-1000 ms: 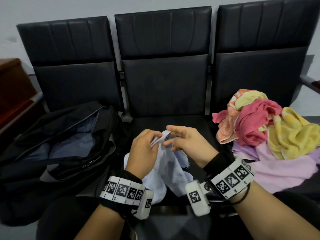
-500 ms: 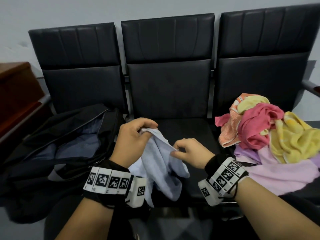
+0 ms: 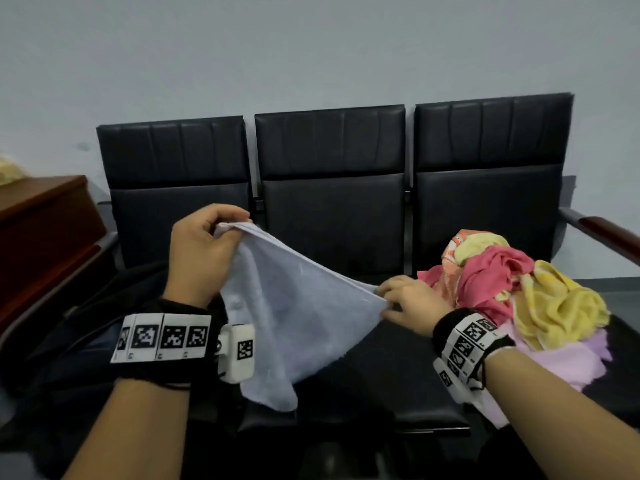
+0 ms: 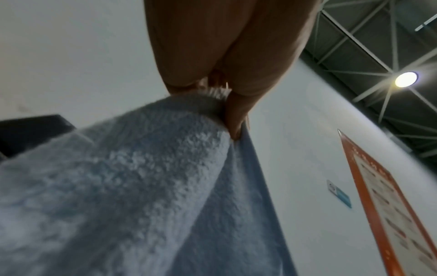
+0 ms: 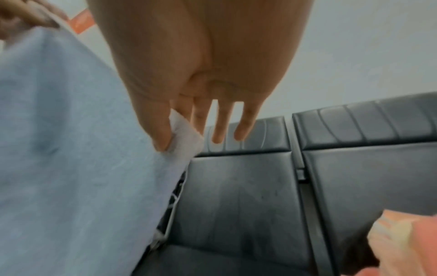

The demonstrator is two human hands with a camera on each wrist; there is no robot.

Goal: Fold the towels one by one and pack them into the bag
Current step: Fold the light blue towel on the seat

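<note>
A pale blue towel (image 3: 294, 317) hangs stretched between my two hands above the middle seat. My left hand (image 3: 204, 251) is raised and grips one corner in curled fingers; the left wrist view shows the towel (image 4: 132, 186) bunched under that hand (image 4: 227, 97). Lower and to the right, my right hand (image 3: 405, 303) pinches the other corner between thumb and forefinger, with the other fingers straight in the right wrist view, where the towel (image 5: 71, 149) fills the left side below the hand (image 5: 179, 136). The black bag (image 3: 79, 341) lies on the left seat, mostly hidden behind my left arm.
A heap of pink, yellow, orange and lilac towels (image 3: 512, 299) covers the right seat. The row of black chairs (image 3: 332, 202) stands against a grey wall. A brown wooden cabinet (image 3: 41, 230) stands at the left, and a chair armrest (image 3: 602, 233) juts out at the right.
My hands have drawn apart, the left up and the right out to the right, so the bunched towel is now pulled taut along its top edge. The camera has tilted up.
</note>
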